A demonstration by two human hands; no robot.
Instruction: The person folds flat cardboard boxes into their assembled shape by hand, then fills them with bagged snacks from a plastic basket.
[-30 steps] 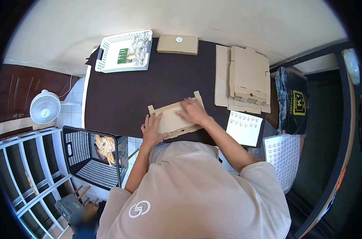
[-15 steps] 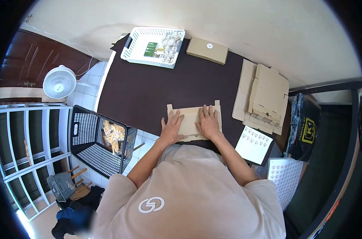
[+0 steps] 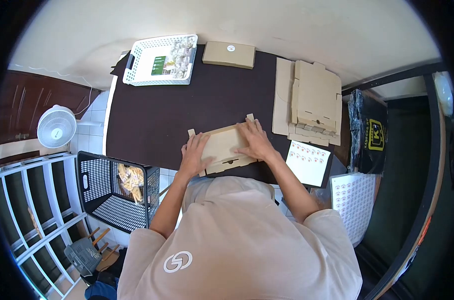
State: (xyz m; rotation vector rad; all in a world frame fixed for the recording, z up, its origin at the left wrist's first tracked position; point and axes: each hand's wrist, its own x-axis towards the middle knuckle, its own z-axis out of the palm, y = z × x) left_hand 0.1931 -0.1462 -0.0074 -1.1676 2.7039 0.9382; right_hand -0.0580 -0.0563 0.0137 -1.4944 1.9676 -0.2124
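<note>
A partly folded brown cardboard box (image 3: 224, 145) lies at the table's near edge, in front of my body, with small tabs sticking up at its far corners and a slotted flap along its near side. My left hand (image 3: 193, 156) grips its left side, fingers over the edge and thumb toward the middle. On the opposite side my right hand (image 3: 257, 141) holds the right edge in the same way, thumb pointing inward. The undersides of both hands' grips are hidden.
A stack of flat cardboard boxes (image 3: 317, 95) lies on the right of the dark table (image 3: 152, 120), near a sticker sheet (image 3: 308, 162). At the back are a white basket (image 3: 139, 60) and a closed box (image 3: 229, 54). A black crate (image 3: 114, 210) stands left; a fan (image 3: 58, 126) is beyond.
My hands have gone from lying flat on the cardboard to gripping its two sides, and the box is now turned slightly. The view has shifted to the right.
</note>
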